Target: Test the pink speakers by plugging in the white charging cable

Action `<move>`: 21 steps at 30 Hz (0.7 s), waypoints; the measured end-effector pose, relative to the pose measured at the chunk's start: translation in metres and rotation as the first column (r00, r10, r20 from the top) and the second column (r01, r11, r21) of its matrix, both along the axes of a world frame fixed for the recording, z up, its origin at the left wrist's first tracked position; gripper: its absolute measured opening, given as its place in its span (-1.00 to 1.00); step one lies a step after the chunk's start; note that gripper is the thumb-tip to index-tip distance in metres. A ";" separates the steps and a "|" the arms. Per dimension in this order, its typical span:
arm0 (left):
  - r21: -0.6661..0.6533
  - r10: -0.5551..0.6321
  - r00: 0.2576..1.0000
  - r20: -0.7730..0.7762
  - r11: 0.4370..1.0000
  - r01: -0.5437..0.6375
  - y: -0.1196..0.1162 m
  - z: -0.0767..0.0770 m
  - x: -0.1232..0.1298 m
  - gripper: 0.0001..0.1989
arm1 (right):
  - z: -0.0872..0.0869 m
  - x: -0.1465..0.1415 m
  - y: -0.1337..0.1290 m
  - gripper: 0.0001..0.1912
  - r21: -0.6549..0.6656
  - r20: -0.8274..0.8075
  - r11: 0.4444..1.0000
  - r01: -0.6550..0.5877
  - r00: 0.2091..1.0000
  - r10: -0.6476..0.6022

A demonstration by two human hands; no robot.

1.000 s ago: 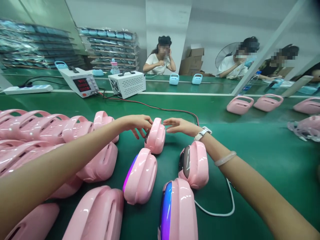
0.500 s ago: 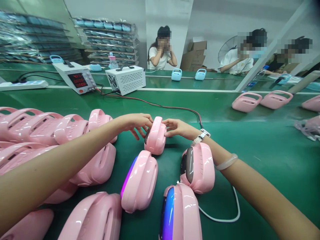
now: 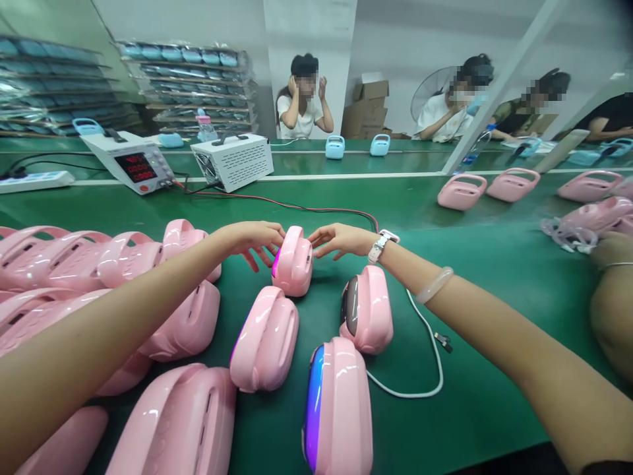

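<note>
Standing upright on the green belt (image 3: 494,277), a glossy pink plastic speaker with a carry handle (image 3: 293,261) shows a purple glow on its left face. The left hand (image 3: 253,237) lies loosely open against that side, fingers spread, gripping nothing. The right hand (image 3: 336,239), also open with fingers extended, has its fingertips at the speaker's top right edge; whether they touch it I cannot tell. Nearer the camera stand three more pink speakers (image 3: 366,309), one with a white cable (image 3: 430,343) trailing from it. Left of these lies a crowded row of pink shells (image 3: 123,257).
</note>
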State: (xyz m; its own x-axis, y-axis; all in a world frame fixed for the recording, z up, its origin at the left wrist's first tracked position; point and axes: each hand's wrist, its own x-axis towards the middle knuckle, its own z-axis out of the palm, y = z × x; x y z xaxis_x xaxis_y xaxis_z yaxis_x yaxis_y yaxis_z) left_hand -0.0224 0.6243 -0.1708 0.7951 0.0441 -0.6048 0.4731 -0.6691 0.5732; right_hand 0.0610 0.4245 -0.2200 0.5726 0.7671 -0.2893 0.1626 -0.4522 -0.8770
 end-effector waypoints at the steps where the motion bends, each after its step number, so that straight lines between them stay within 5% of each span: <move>1: 0.008 -0.008 1.000 -0.002 1.000 0.008 -0.001 0.001 0.000 -0.58 | 0.001 -0.001 -0.001 -0.68 0.009 -0.010 0.999 0.048 0.999 -0.048; 8: 0.144 -0.022 0.999 0.032 0.989 0.017 -0.008 0.005 -0.003 -0.52 | 0.008 -0.013 0.004 -0.78 -0.029 -0.009 0.996 0.087 0.996 -0.087; 12: 0.308 -0.088 0.979 0.186 0.951 0.027 -0.023 0.024 -0.029 -0.44 | 0.014 -0.014 0.010 -0.80 -0.082 -0.023 0.993 0.080 0.996 -0.082; 17: 0.344 -0.098 0.871 0.482 0.935 -0.084 -0.026 0.071 -0.103 -0.58 | 0.014 -0.017 0.007 -0.81 -0.176 -0.070 0.981 0.081 0.993 -0.094; 19: 0.411 -0.135 0.776 0.615 0.896 -0.170 -0.024 0.077 -0.145 -0.56 | 0.016 -0.018 -0.013 -0.83 -0.239 0.005 0.964 0.113 0.993 -0.115; 21: 0.323 -0.070 0.698 0.712 0.916 -0.237 -0.026 0.070 -0.192 -0.59 | 0.020 -0.016 -0.051 -0.82 -0.260 0.176 0.944 0.203 0.971 -0.161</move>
State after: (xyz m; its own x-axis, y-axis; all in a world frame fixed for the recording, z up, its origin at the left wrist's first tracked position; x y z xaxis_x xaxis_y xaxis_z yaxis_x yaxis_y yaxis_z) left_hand -0.2139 0.5985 -0.1011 0.9533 0.2229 0.2037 0.1017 -0.8722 0.4785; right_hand 0.0452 0.3736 -0.1997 0.7479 0.5486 -0.3738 0.1749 -0.7060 -0.6863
